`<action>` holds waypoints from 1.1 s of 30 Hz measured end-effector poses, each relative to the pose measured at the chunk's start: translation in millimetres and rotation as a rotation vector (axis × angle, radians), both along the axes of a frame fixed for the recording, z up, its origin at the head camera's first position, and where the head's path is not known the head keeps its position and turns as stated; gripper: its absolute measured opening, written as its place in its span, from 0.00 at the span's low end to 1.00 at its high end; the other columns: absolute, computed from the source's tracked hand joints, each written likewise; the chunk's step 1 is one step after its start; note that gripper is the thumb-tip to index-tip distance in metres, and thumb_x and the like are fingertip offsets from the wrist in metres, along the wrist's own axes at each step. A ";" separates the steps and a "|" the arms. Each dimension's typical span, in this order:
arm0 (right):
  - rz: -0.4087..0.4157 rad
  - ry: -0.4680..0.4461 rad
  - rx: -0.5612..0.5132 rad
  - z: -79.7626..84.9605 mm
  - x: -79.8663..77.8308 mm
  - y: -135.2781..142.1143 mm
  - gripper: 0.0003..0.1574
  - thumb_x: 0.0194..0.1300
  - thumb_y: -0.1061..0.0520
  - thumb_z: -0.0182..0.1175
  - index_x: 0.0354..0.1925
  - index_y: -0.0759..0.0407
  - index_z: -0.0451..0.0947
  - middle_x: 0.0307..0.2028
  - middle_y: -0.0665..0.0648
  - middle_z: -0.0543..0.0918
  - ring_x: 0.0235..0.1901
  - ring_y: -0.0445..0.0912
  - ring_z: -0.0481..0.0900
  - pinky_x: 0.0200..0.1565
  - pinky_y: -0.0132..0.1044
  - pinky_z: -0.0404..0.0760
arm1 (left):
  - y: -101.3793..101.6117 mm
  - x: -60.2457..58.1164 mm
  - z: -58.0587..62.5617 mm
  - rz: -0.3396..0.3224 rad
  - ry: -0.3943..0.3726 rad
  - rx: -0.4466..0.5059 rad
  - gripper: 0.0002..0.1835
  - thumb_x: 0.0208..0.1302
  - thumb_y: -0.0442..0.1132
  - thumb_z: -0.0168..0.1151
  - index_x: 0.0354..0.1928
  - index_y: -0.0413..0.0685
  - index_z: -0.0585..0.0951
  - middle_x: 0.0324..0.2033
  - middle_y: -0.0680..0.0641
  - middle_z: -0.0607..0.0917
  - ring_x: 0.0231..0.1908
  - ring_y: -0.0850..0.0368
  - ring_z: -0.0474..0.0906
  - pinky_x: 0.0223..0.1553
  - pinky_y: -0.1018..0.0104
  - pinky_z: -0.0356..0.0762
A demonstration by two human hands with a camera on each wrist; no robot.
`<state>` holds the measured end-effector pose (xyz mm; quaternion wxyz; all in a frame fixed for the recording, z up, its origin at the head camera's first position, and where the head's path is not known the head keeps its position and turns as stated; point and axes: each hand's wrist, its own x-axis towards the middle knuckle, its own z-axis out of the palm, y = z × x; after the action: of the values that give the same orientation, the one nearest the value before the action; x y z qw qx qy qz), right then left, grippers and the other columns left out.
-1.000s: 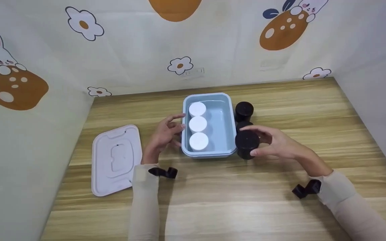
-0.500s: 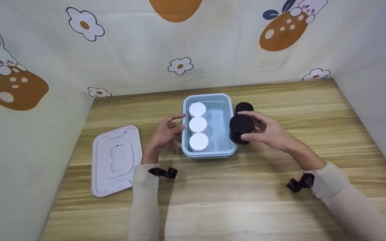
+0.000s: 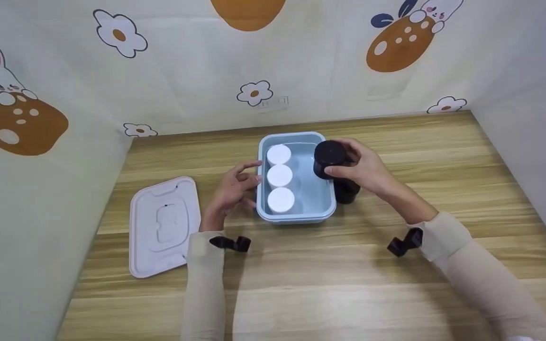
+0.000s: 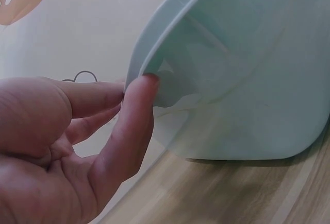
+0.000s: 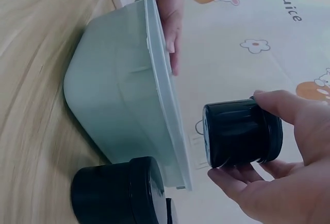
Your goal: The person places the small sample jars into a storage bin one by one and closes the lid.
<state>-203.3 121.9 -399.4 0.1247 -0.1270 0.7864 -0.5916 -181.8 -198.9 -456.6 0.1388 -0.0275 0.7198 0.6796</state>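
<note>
My right hand (image 3: pixel 368 168) grips a black screw-lid jar (image 3: pixel 327 161), raised over the right rim of a light blue plastic box (image 3: pixel 296 219). In the right wrist view the thumb is on one side of the jar (image 5: pixel 232 134) and the fingers on the other. My left hand (image 3: pixel 235 189) holds the box's left rim, with thumb and fingertip meeting at the lip (image 4: pixel 142 72). Three white round-topped jars (image 3: pixel 280 176) stand in a row along the box's left inner side. Another black jar (image 3: pixel 347 191) is on the table against the box's right side, partly covered by my right hand.
A pale lid (image 3: pixel 164 227) lies flat on the wooden table (image 3: pixel 330 293) left of my left forearm. Behind the table rises a wall (image 3: pixel 183 71) covered with fruit and flower prints. A black camera mount (image 3: pixel 230 244) sits on the left wrist.
My right hand has carried the black jar up, away from me and leftward, from beside the box to over its right rim. The left hand and the box have stayed put.
</note>
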 end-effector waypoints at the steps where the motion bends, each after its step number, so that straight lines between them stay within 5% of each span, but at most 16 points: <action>1: -0.006 0.000 0.000 -0.6 -2.3 -2.1 0.45 0.59 0.61 0.72 0.71 0.59 0.64 0.66 0.63 0.74 0.68 0.53 0.72 0.72 0.46 0.70 | -0.1 -0.1 -0.4 -0.002 -0.002 -0.001 0.25 0.71 0.33 0.61 0.68 0.48 0.72 0.49 0.37 0.84 0.39 0.50 0.85 0.21 0.60 0.87; 14: -0.033 0.058 0.106 -2.1 -28.2 -34.5 0.46 0.58 0.58 0.73 0.71 0.56 0.65 0.64 0.63 0.73 0.65 0.58 0.74 0.66 0.49 0.78 | -1.0 -0.1 -0.7 0.005 -0.019 0.000 0.25 0.71 0.33 0.61 0.68 0.50 0.72 0.51 0.36 0.83 0.40 0.50 0.86 0.20 0.61 0.87; 33: 0.002 0.104 0.356 -1.3 -51.7 -63.9 0.48 0.57 0.58 0.72 0.71 0.61 0.63 0.69 0.66 0.68 0.67 0.60 0.68 0.71 0.52 0.70 | -0.7 0.1 0.6 0.005 -0.025 0.008 0.26 0.69 0.36 0.63 0.68 0.50 0.72 0.48 0.39 0.84 0.38 0.54 0.86 0.20 0.62 0.87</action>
<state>-255.1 58.1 -400.7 0.1050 -0.1341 0.8839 -0.4355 -181.8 -199.6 -456.0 0.1465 -0.0373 0.7154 0.6822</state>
